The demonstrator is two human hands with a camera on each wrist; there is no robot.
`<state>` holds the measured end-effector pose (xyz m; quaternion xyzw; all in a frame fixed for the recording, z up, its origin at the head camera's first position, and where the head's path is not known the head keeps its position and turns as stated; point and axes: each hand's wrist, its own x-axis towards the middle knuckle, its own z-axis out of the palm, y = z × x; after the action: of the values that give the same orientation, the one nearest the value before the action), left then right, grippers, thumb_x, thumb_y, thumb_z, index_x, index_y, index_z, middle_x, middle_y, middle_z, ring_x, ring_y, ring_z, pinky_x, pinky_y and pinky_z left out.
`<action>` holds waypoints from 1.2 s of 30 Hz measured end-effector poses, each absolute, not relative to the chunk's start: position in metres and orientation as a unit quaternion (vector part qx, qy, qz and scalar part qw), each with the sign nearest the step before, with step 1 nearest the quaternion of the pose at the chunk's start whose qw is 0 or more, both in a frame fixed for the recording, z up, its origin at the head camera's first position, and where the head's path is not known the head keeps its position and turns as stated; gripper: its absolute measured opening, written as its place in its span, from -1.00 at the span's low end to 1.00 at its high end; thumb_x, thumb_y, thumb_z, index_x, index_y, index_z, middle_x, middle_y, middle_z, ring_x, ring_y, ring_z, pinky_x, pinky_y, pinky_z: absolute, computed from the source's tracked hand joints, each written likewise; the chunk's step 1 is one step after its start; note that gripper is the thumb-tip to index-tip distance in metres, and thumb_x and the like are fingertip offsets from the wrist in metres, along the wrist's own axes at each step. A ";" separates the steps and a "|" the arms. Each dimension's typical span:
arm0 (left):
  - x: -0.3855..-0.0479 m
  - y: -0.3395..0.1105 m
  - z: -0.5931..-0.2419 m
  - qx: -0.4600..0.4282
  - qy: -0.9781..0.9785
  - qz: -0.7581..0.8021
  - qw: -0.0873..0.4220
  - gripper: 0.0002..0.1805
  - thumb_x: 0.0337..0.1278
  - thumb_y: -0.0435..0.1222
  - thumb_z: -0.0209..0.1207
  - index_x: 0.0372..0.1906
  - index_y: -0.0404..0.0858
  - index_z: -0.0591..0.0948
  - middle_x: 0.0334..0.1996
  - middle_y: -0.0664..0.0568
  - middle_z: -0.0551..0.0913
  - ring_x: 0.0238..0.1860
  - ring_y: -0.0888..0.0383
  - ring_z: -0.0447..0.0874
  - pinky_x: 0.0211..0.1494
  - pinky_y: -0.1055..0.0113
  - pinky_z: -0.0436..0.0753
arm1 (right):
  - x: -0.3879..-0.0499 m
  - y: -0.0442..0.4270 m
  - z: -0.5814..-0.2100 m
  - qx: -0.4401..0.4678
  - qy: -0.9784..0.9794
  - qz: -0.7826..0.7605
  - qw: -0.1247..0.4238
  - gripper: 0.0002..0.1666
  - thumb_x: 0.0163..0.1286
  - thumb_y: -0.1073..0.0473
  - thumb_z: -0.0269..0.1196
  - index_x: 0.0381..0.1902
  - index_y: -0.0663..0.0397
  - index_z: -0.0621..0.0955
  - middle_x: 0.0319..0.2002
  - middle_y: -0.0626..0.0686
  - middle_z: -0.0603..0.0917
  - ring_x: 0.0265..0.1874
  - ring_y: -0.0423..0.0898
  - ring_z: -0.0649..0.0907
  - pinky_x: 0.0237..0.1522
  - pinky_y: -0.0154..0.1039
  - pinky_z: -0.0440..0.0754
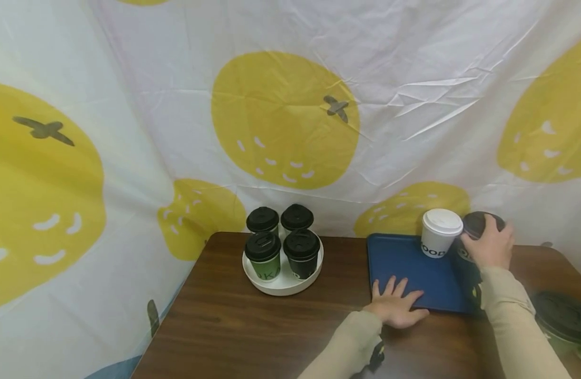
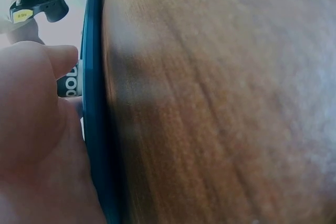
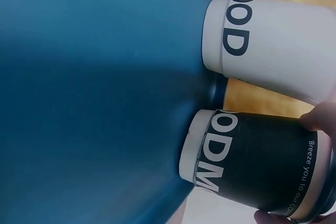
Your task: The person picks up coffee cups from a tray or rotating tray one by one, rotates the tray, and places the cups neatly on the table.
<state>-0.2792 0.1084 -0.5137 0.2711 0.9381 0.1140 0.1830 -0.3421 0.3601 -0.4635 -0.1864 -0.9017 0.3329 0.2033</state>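
My right hand [image 1: 491, 242] grips a black paper cup [image 3: 252, 161] near its black lid [image 1: 480, 223]. In the right wrist view that cup's base touches the far corner of a blue tray [image 1: 413, 273]. Just left of it on the tray stands a white paper cup [image 1: 439, 237] with a white lid, lettering on its side. At the tray's near edge my left hand [image 1: 395, 305] rests with fingers spread, holding nothing. The left wrist view shows the hand [image 2: 31, 114] over the tray's rim, with part of a lettered cup [image 2: 71, 82] beyond it.
On the brown table [image 1: 214, 326], left of the tray, a round white tray [image 1: 283, 288] carries several black-lidded cups [image 1: 263, 255]. Another black-lidded cup [image 1: 562, 318] stands at the right, partly behind my right forearm. A fruit-patterned cloth [image 1: 285, 121] hangs along the table's back.
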 end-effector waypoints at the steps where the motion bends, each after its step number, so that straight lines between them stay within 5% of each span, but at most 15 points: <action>1: -0.280 0.109 -0.514 0.270 0.938 0.114 0.183 -0.39 0.46 0.37 -0.26 0.55 0.54 0.14 0.69 0.37 -0.04 0.73 0.21 -0.21 0.72 -0.09 -0.14 | -0.341 0.360 -0.463 -0.185 -0.901 0.333 0.206 -0.03 0.36 0.10 0.26 0.59 0.32 0.13 0.55 0.60 -0.09 0.49 0.63 0.08 0.41 0.56 0.18; 36: -0.296 0.119 -0.535 0.272 0.936 0.117 0.193 -0.36 0.42 0.42 -0.27 0.55 0.56 0.12 0.70 0.32 -0.06 0.74 0.14 -0.23 0.70 -0.19 -0.14 | -0.318 0.348 -0.460 -0.199 -0.901 0.323 0.211 -0.05 0.35 0.12 0.28 0.58 0.29 0.16 0.54 0.59 -0.04 0.49 0.59 0.10 0.35 0.57 0.23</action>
<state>-0.2964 0.1192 -0.5350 0.2719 0.9356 0.1170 0.1927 -0.3182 0.3485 -0.4597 -0.1990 -0.9009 0.3228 0.2111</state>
